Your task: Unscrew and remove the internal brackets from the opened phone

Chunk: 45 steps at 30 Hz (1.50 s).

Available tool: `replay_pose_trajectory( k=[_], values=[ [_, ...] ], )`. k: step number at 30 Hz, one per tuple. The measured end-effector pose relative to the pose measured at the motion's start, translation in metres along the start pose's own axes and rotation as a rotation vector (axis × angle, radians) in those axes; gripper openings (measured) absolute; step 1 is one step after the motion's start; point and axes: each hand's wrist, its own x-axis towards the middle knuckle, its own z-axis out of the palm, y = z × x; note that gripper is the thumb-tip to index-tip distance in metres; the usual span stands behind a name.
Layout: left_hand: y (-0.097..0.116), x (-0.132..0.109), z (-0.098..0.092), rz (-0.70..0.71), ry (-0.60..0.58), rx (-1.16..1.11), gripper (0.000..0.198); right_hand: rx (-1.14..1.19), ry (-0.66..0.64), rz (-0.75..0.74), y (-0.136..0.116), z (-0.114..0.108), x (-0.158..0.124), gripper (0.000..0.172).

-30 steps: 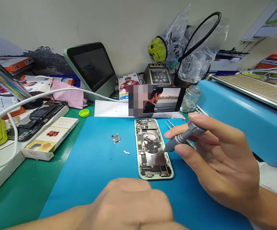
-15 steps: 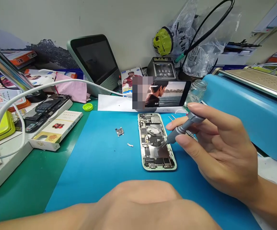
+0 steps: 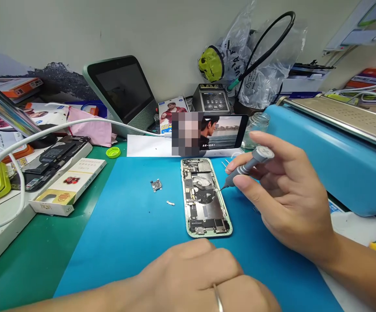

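A grey precision screwdriver (image 3: 248, 167) is pinched in my right hand (image 3: 288, 190), its shaft slanting down to the left. The dark tip is at the right edge of an opened smartphone (image 3: 207, 208); I cannot tell whether it touches. The phone lies on a blue mat with its battery, coil and small boards exposed. Below the phone, my left hand (image 3: 214, 273) shows its back, with a ring on one finger. Its fingers are curled under, and anything in them is hidden. Left of the phone lie a small metal-and-black part (image 3: 156, 185) and a tiny silver bracket (image 3: 170, 203).
Behind the mat (image 3: 123, 242), another phone (image 3: 223, 132) plays a video. A green-framed smart display (image 3: 123, 91) stands at the back. On the left are a small carton (image 3: 74, 182) and a white cable (image 3: 61, 126); a blue machine (image 3: 305, 160) stands right, near a glass jar (image 3: 257, 123).
The screwdriver has tilted, its end cap now facing me, and its tip has moved up along the phone's right side. More of my left hand has come into view. The camera has shifted slightly.
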Motion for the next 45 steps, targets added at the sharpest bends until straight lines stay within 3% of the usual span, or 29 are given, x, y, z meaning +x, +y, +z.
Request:
replay_pose_trajectory(
  k=[3,13,21,25,35,45],
  values=[
    [-0.003,0.01,0.001,0.023,0.091,0.018,0.018,-0.011,0.009,0.027,0.004,-0.002,0.002,0.049],
    [-0.013,0.009,0.0,0.116,0.006,0.219,0.025,-0.248,-0.041,-0.125,0.013,-0.016,0.009,0.031],
    [-0.01,0.003,-0.007,0.094,-0.109,0.253,0.041,-0.336,-0.392,-0.472,0.022,-0.03,0.036,0.021],
    [-0.012,0.003,-0.011,0.081,-0.201,0.178,0.05,-0.38,-0.5,-0.546,0.027,-0.036,0.042,0.022],
    [-0.01,0.009,-0.025,0.021,-0.326,-0.009,0.062,-0.509,-0.65,-0.507,0.034,-0.042,0.042,0.03],
    [-0.01,0.015,-0.031,0.02,-0.354,-0.02,0.061,-0.475,-0.649,-0.382,0.034,-0.042,0.036,0.031]
  ],
)
